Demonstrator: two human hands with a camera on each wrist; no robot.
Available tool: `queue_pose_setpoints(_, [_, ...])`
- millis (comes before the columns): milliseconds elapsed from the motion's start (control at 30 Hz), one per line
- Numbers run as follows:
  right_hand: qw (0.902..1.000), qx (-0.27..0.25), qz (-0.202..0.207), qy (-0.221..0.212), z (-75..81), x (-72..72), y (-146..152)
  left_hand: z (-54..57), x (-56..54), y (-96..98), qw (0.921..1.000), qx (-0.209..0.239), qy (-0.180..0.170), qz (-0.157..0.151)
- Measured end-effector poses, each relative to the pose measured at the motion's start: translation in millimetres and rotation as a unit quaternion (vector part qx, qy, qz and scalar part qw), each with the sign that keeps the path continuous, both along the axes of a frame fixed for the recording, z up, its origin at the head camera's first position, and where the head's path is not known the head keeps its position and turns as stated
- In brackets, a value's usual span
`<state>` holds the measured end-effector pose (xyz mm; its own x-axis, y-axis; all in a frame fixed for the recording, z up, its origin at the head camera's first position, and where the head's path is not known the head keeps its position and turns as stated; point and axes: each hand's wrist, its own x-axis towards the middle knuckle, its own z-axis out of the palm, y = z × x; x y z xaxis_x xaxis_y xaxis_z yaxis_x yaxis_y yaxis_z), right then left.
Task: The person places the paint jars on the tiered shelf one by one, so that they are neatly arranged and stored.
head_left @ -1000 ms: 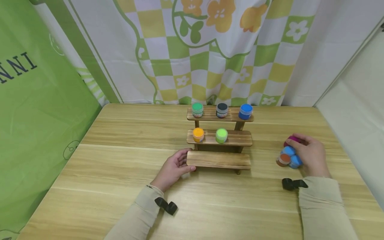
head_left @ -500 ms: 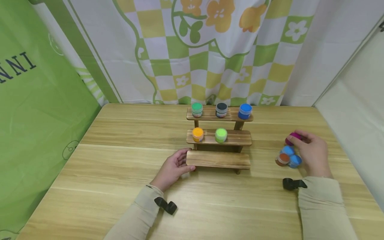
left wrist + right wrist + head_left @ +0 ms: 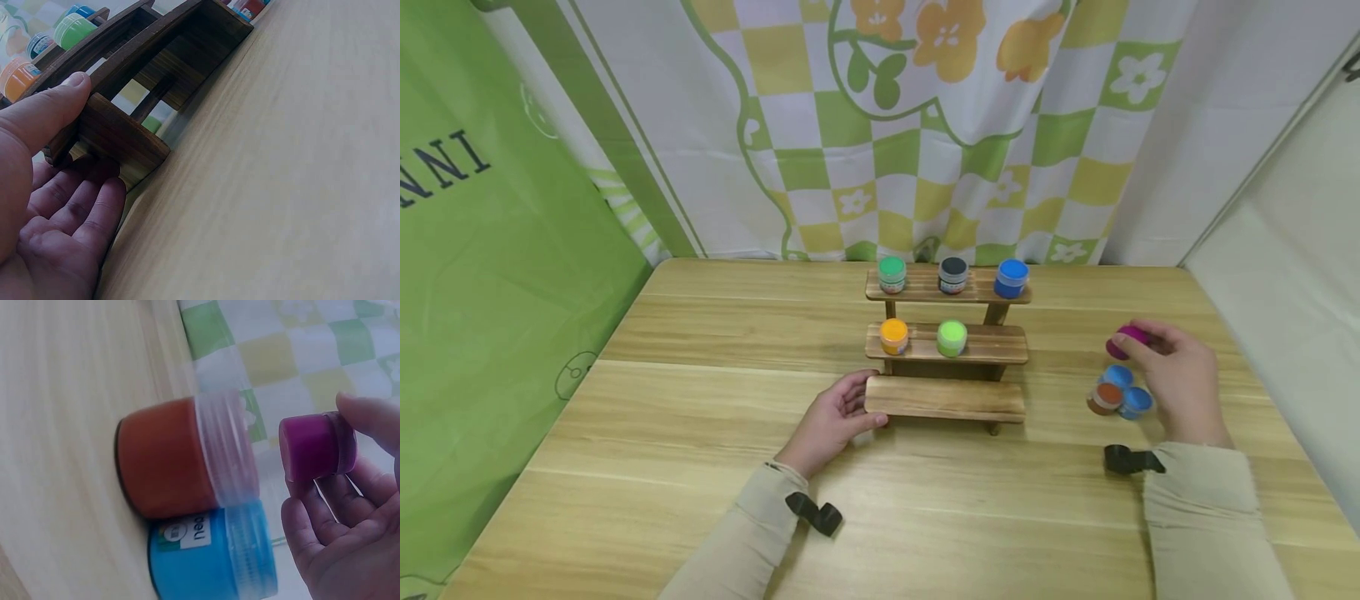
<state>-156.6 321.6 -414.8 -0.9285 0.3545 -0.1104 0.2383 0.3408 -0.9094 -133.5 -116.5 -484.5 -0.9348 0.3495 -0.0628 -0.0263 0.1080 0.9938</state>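
Note:
My right hand [image 3: 1183, 379] pinches a magenta paint jar [image 3: 309, 447] by its lid, between thumb and fingers. The right wrist view shows the jar off the table. Just in front of it stand a brown paint jar [image 3: 165, 459] and two light blue paint jars [image 3: 1137, 402], grouped closely. My left hand [image 3: 831, 421] holds the left end of the lowest step of a three-step wooden display stand [image 3: 943, 397]. Its thumb lies along the front edge and its other fingers reach behind the end, as the left wrist view [image 3: 81, 84] shows.
The stand's top step carries green [image 3: 892, 275], black [image 3: 953, 276] and dark blue [image 3: 1011, 278] jars. On its middle step are orange [image 3: 894, 336] and lime green [image 3: 951, 337] jars. A patterned curtain [image 3: 955, 183] hangs behind the wooden table [image 3: 737, 333].
My right hand has lifted the magenta jar away from the light blue and brown jars. The left hand keeps its hold on the stand.

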Motion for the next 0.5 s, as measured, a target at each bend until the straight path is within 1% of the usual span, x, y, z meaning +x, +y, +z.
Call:
queue_pose_setpoints(267, [0.9996,0.025,0.009,0.006,5.7,1.2,-8,0.7,0.1,0.5,1.0,-0.003,0.001,0.001])
queue_pose_setpoints(500, [0.9991,0.033,0.026,0.009,11.3,2.9,-18,0.2,-0.2,0.3,1.0,-0.006,0.001,0.003])
